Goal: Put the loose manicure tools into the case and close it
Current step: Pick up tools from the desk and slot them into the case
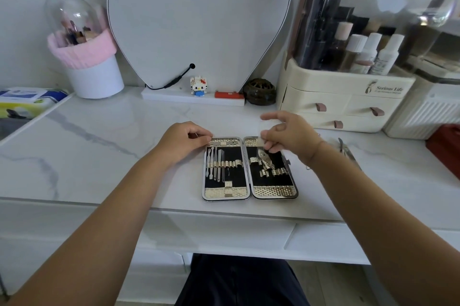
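Note:
The manicure case (249,195) lies open flat near the table's front edge, with black lining and gold trim. Several thin metal tools (216,162) sit in the elastic loops of its left half. A nail clipper (264,159) lies tilted in the right half. My left hand (184,140) has curled fingers pinching the case's top left corner. My right hand (286,135) hovers over the top of the right half with fingers spread and the index lifted, its lower fingertips beside the clipper's upper end. Loose metal nippers (347,150) lie on the table, right of my right wrist.
A cream cosmetics organiser (343,96) with drawers stands at the back right, and a red object (445,148) is at the right edge. A mirror (199,19) with its base, a small toy and a dark jar stands behind the case. A pink-trimmed brush holder (94,76) is back left.

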